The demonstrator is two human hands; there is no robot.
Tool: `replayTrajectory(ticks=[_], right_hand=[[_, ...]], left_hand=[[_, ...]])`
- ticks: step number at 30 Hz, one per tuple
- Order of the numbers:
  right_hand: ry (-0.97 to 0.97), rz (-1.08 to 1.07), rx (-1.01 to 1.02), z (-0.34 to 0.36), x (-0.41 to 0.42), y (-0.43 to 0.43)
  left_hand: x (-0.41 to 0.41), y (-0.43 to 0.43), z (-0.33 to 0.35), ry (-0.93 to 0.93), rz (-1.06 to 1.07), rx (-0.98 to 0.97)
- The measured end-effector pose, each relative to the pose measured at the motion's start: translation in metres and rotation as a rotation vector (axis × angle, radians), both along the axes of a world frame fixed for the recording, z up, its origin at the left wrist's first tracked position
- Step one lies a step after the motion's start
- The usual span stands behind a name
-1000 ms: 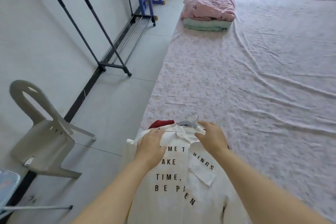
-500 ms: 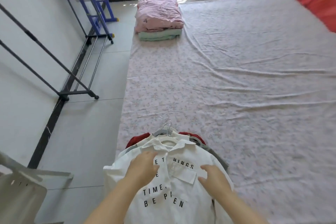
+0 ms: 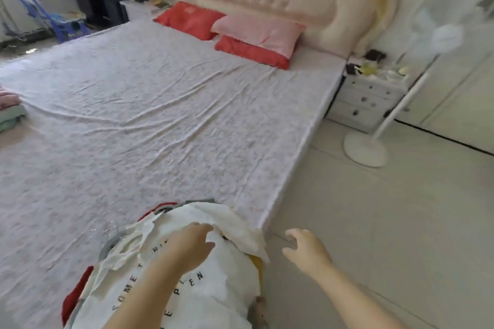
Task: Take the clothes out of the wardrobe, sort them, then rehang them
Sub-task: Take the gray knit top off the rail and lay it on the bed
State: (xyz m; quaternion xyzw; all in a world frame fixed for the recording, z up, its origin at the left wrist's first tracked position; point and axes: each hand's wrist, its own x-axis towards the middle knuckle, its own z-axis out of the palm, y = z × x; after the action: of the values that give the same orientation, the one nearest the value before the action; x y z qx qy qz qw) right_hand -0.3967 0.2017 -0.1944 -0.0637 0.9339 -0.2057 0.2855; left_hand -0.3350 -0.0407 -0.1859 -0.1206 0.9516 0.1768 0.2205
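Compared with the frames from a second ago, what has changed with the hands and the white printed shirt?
The right hand has come off the white shirt and now hangs open over the floor beside the bed. The left hand has slid toward the shirt's sleeve. The view has swung right, to the headboard and pillows. The shirt still tops the pile of clothes on hangers at the bed's corner.

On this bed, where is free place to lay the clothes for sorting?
The wide middle of the bed sheet is bare, between the pillows near the headboard, the folded stack at the left edge and the clothes pile at the near corner. That corner is crowded, under the left hand.
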Motion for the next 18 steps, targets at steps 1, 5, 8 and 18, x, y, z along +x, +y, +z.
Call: replayTrajectory(ticks=[1,5,8,18], right_hand=[[0.011,-0.062,0.019,0.002,0.015,0.026],[0.062,-0.336,0.061,0.021,0.073,0.126],[0.071,-0.544,0.101,0.029,0.126,0.205],[0.125,-1.168,0.061,0.055,0.364,0.419]], left_hand=[[-0.003,0.019,0.002,-0.004,-0.065,0.014],[-0.013,0.108,0.011,-0.030,-0.330,0.046],[-0.015,0.186,0.019,-0.038,-0.531,0.031],[0.082,0.491,0.046,0.077,-1.102,0.097]])
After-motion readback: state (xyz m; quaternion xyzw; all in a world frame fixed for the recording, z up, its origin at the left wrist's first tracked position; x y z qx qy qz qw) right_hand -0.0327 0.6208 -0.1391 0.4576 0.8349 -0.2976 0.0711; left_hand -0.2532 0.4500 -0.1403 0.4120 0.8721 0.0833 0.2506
